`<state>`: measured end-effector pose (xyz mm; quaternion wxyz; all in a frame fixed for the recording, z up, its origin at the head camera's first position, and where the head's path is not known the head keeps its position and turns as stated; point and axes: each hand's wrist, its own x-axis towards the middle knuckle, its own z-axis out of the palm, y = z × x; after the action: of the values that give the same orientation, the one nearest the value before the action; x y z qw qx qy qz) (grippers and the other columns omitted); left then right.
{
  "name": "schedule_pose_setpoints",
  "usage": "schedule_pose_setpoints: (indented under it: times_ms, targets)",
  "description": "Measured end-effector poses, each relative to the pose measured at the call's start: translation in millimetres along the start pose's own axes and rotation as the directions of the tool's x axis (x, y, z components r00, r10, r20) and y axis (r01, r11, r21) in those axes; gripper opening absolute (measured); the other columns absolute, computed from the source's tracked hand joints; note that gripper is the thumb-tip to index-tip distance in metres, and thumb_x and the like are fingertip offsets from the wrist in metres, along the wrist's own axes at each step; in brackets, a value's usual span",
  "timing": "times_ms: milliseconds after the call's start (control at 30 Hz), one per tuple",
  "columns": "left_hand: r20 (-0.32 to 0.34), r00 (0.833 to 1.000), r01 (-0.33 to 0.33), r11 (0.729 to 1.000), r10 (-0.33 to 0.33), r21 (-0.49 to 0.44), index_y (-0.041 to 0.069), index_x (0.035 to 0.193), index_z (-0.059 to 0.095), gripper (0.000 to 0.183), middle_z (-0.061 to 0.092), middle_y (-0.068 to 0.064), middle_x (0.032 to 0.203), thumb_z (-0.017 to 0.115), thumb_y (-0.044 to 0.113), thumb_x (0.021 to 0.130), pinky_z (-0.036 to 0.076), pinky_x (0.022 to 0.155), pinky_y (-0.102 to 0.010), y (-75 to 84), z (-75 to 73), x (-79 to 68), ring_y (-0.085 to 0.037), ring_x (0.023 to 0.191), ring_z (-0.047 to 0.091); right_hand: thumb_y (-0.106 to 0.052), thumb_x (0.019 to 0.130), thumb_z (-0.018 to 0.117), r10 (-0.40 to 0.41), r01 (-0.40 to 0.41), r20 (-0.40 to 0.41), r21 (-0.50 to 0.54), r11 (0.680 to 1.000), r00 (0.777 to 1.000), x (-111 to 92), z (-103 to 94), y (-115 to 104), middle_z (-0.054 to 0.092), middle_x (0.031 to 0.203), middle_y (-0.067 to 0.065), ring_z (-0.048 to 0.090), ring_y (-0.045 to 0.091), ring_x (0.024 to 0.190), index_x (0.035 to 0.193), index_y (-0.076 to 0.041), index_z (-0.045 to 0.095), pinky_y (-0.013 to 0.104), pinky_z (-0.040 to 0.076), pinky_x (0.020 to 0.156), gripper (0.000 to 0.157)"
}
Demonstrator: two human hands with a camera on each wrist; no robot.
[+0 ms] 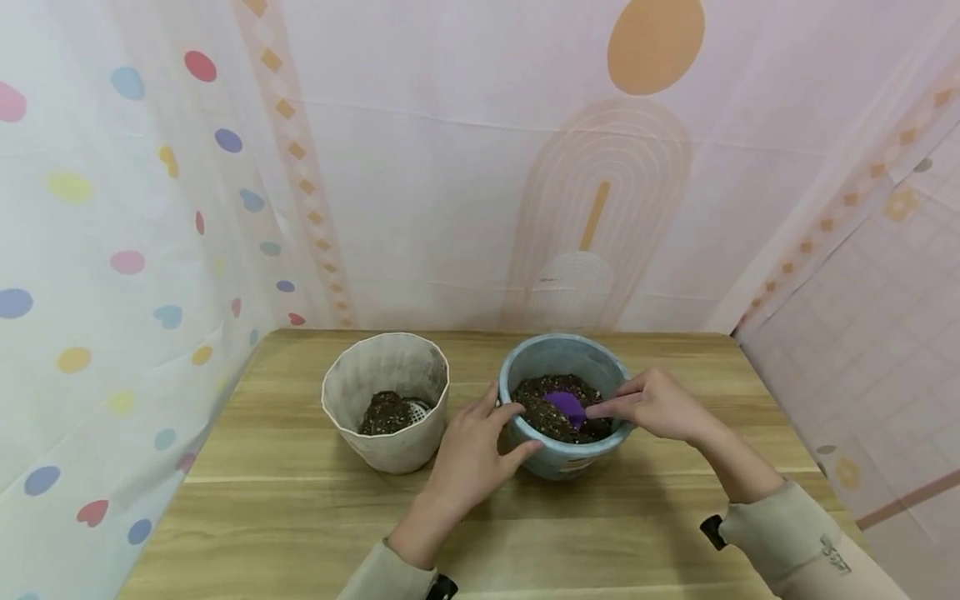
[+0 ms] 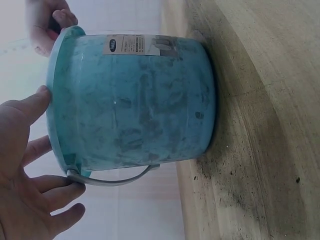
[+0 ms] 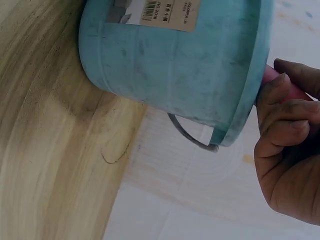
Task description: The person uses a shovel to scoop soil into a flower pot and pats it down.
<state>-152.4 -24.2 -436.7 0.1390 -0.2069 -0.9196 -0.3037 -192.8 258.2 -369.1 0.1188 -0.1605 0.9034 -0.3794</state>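
A light-blue bucket [image 1: 564, 458], part filled with dark potting soil [image 1: 543, 418], stands upright on the table. My left hand [image 1: 470, 454] touches its left rim with spread, fairly straight fingers; in the left wrist view, the thumb [image 2: 39, 99] lies against the rim near the bucket's grey bail handle [image 2: 117, 182]. At the right rim my right hand [image 1: 663, 406] grips the pink handle [image 3: 286, 86] of a small trowel. The trowel's purple blade [image 1: 566, 406] sits in the soil, partly buried. Left of my left hand is a whitish faceted pot [image 1: 397, 450] holding a little soil [image 1: 386, 414].
A perforated white disc [image 1: 418, 411] shows at the bottom of the whitish pot. Both containers stand on a wood-grain table [image 1: 300, 517] with a printed cloth [image 1: 435, 208] behind it. Soil crumbs [image 2: 240, 202] are scattered beside the bucket.
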Motion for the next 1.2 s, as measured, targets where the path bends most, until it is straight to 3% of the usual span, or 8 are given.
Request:
schedule_pose_setpoints:
  times_ms: [100, 167, 300, 367, 533, 733, 933, 1200]
  targets:
    - [0.001, 1.000, 0.008, 1.000, -0.008, -0.015, 0.015, 0.125, 0.070, 0.053, 0.048, -0.030, 0.147, 0.077, 0.051, 0.086, 0.047, 0.102, -0.058, 0.0, -0.7, -0.5, -0.049, 0.123, 0.057, -0.039, 0.087, 0.079, 0.105, -0.104, -0.010, 0.074, 0.992, 0.994, -4, -3.3, 2, 0.034, 0.050, -0.007, 0.019, 0.008, 0.044, 0.077, -0.012, 0.079, 0.024, 0.023, 0.040, 0.029]
    - [0.004, 1.000, 0.015, 1.000, -0.015, -0.023, 0.015, 0.125, 0.070, 0.054, 0.047, -0.029, 0.148, 0.077, 0.051, 0.086, 0.046, 0.103, -0.057, -0.6, -0.9, -1.1, -0.048, 0.124, 0.056, -0.038, 0.090, 0.077, 0.133, -0.133, 0.008, 0.134, 0.982, 0.991, -6, -5.3, 5, 0.051, 0.053, -0.003, 0.019, 0.008, 0.042, 0.074, -0.005, 0.074, 0.024, 0.024, 0.039, 0.037]
    - [-0.001, 1.000, 0.021, 0.999, -0.021, -0.032, 0.015, 0.125, 0.069, 0.054, 0.047, -0.029, 0.148, 0.077, 0.051, 0.086, 0.046, 0.104, -0.057, -2.3, -0.3, -4.1, -0.048, 0.125, 0.056, -0.027, 0.099, 0.067, 0.110, -0.120, 0.052, 0.292, 0.949, 0.993, -10, -6.9, 13, 0.077, 0.087, 0.011, 0.020, 0.005, 0.040, 0.096, 0.003, 0.076, 0.021, 0.023, 0.039, 0.031]
    - [-0.001, 1.000, 0.023, 0.999, -0.023, -0.034, 0.015, 0.125, 0.069, 0.053, 0.048, -0.030, 0.147, 0.077, 0.051, 0.086, 0.046, 0.103, -0.057, -3.4, 0.4, -6.5, -0.048, 0.125, 0.056, -0.022, 0.101, 0.064, 0.088, -0.103, 0.059, 0.351, 0.931, 0.994, -10, -6.3, 17, 0.077, 0.100, 0.013, 0.022, 0.004, 0.040, 0.103, 0.005, 0.075, 0.022, 0.022, 0.039, 0.029]
    - [0.002, 0.999, 0.042, 0.997, -0.042, -0.058, 0.014, 0.125, 0.068, 0.054, 0.050, -0.031, 0.145, 0.077, 0.050, 0.087, 0.046, 0.102, -0.060, -5.5, 1.1, -13.6, -0.049, 0.124, 0.056, -0.018, 0.103, 0.060, 0.063, -0.077, 0.047, 0.414, 0.907, 0.997, -11, -3.2, 24, 0.078, 0.097, 0.008, 0.026, 0.004, 0.041, 0.111, 0.010, 0.071, 0.028, 0.021, 0.041, 0.031]
    - [-0.012, 0.999, 0.045, 0.997, -0.046, -0.068, 0.014, 0.126, 0.068, 0.054, 0.050, -0.030, 0.145, 0.077, 0.050, 0.086, 0.047, 0.101, -0.059, -6.7, 1.0, -14.7, -0.050, 0.122, 0.057, -0.020, 0.104, 0.058, 0.037, -0.054, 0.044, 0.453, 0.890, 0.998, -11, -2.6, 28, 0.076, 0.108, 0.007, 0.029, 0.003, 0.043, 0.120, 0.010, 0.068, 0.021, 0.028, 0.041, 0.035]
    - [-0.029, 0.999, 0.021, 0.998, -0.022, -0.058, 0.014, 0.129, 0.066, 0.057, 0.048, -0.027, 0.148, 0.078, 0.049, 0.086, 0.042, 0.106, -0.061, -4.4, 0.1, -12.1, -0.047, 0.131, 0.050, -0.019, 0.105, 0.056, 0.044, -0.058, 0.040, 0.489, 0.870, 0.998, -13, -8.1, 26, 0.076, 0.110, 0.004, 0.028, 0.004, 0.044, 0.105, 0.013, 0.067, 0.023, 0.026, 0.041, 0.034]
    - [-0.141, 0.985, -0.100, 0.995, 0.096, -0.021, 0.012, 0.128, 0.065, 0.054, 0.054, -0.020, 0.145, 0.080, 0.043, 0.086, 0.041, 0.109, -0.057, -3.7, -12.2, -5.9, -0.040, 0.134, 0.050, -0.017, 0.106, 0.053, 0.029, -0.049, 0.046, 0.512, 0.858, 0.999, -13, -24.8, 12, 0.076, 0.111, 0.003, 0.019, 0.009, 0.045, 0.076, -0.002, 0.056, 0.036, 0.013, 0.045, 0.034]
